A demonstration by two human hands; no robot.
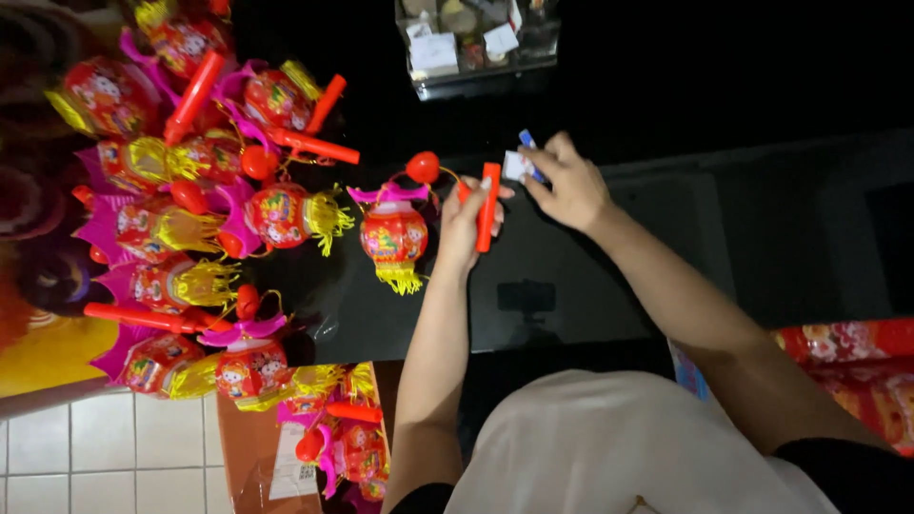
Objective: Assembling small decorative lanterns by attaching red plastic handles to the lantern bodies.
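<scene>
My left hand (466,221) grips a red plastic stick handle (487,207) over a dark glossy table (590,295). From that handle a cord leads to a red ball (423,168) and a red toy lantern (393,235) with a pink roof and yellow tassel, lying just left of the hand. My right hand (569,183) is close beside it, pinching a small white and blue piece (522,162) between its fingertips near the top of the handle.
Several more red and pink toy lanterns (190,190) with red handles are piled at the table's left. A brown cardboard box (286,447) with more lanterns stands on the tiled floor. A clear container (476,43) sits at the far edge. Red packaging (857,366) lies at right.
</scene>
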